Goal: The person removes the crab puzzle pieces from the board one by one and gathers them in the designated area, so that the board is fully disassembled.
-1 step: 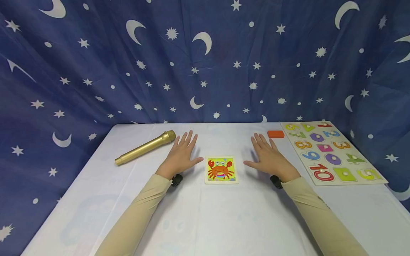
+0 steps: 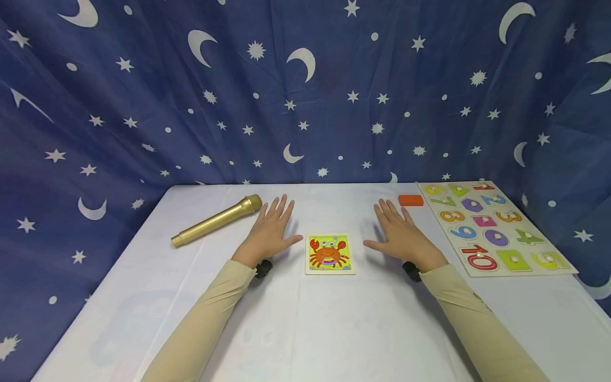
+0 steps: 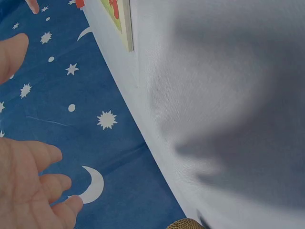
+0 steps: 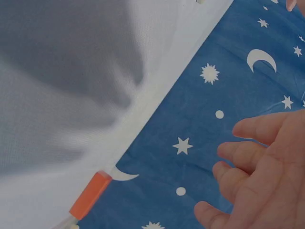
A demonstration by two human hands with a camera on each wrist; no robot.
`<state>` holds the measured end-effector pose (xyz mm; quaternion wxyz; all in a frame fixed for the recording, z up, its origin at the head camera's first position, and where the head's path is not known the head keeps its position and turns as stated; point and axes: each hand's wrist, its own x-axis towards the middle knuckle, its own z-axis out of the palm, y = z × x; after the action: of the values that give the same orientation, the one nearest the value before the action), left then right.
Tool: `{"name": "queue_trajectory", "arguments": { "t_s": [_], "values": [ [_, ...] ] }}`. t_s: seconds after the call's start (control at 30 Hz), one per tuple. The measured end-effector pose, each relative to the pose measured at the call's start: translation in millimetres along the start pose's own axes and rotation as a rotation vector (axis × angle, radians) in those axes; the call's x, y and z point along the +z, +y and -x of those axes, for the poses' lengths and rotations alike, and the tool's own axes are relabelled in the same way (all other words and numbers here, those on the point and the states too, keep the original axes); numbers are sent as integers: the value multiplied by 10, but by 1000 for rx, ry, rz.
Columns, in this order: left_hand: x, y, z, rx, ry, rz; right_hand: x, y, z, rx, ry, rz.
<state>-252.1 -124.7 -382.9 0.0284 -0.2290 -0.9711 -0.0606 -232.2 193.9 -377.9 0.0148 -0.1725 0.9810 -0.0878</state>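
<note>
A square crab puzzle point(image 2: 329, 254) with a white border lies flat on the white table, between the two hands. My left hand point(image 2: 269, 232) is held over the table to its left, fingers spread and holding nothing. To its right my right hand point(image 2: 400, 236) is likewise spread, palm down. In the wrist views each hand hovers apart from the cloth, its shadow falling below. A gold microphone point(image 2: 217, 220) lies slanted, its mesh head beside the left fingers. An orange block point(image 2: 410, 200) lies just beyond the right fingertips.
At the right, a wooden number board point(image 2: 496, 229) with knobbed digits and shapes lies near the table's edge. Behind the white-covered table point(image 2: 329, 329) hangs a dark blue curtain point(image 2: 305, 95) with moons and stars.
</note>
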Motion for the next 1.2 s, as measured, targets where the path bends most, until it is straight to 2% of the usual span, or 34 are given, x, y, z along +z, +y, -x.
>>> {"name": "queue_trajectory", "arguments": {
  "t_s": [0.17,0.27,0.47,0.7,0.87,1.03,1.2],
  "values": [
    [2,-3,-12,9,-8,-10,-10,-11,-24,-21,-2,9],
    [21,9,-16,21,-35,-21,14,-33,-58,-58,-14,13],
    [86,84,4,95,-155,-59,138,-136,-123,-176,-62,64],
    [160,176,43,211,-280,-147,245,-276,-147,-253,-199,104],
    [177,152,44,219,-348,-156,261,-293,-168,-276,-264,124],
    [168,88,21,217,-366,-155,247,-290,-173,-270,-278,107],
    [167,74,-8,254,-374,-117,253,-288,-173,-281,-270,118]
  ]
}}
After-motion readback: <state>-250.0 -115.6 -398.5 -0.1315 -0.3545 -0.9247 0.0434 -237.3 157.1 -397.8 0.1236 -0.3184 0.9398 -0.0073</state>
